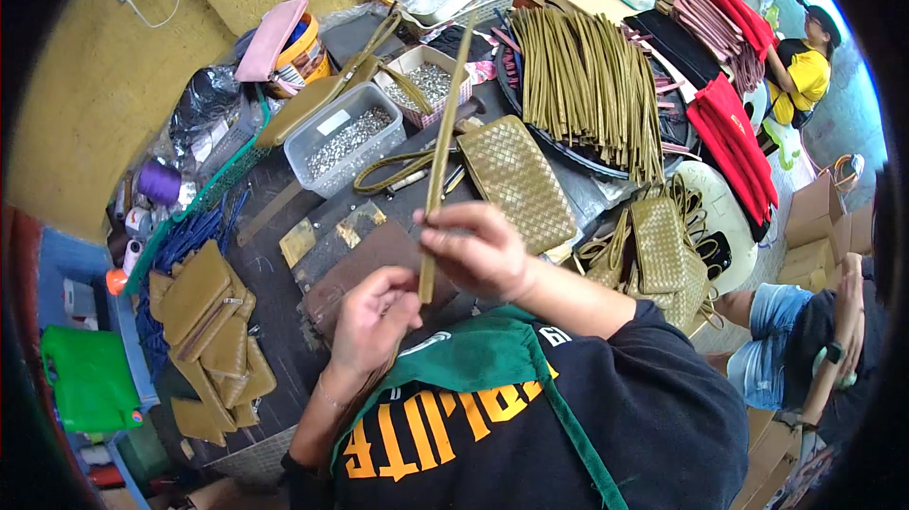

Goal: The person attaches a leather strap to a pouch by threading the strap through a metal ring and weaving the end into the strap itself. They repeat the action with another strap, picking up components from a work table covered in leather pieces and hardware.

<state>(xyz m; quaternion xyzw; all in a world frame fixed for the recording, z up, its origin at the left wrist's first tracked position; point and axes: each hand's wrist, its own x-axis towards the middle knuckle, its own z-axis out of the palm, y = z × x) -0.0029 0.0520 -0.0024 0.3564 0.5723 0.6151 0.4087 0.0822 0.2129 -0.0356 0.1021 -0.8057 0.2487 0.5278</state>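
A long, narrow olive-gold strap (441,155) rises upright in front of my chest. My right hand (478,250) pinches it in its lower part between thumb and fingers. Close to the strap's lower end, my left hand (371,316) is closed with curled fingers; what lies inside them is hidden. A thin olive strip (381,375) runs down beside my left wrist. Beyond my hands lies a woven olive pouch (519,183) on the dark work table. A looped wrist strap (393,169) rests to its left.
Clear plastic tub (346,136) and a pink-patterned box (426,79) hold small metal parts. Many olive straps (592,84) lie over a round black tray. Olive pouches (213,330) pile up left; woven bags (658,250) sit right. Two other people (810,84) are at the right.
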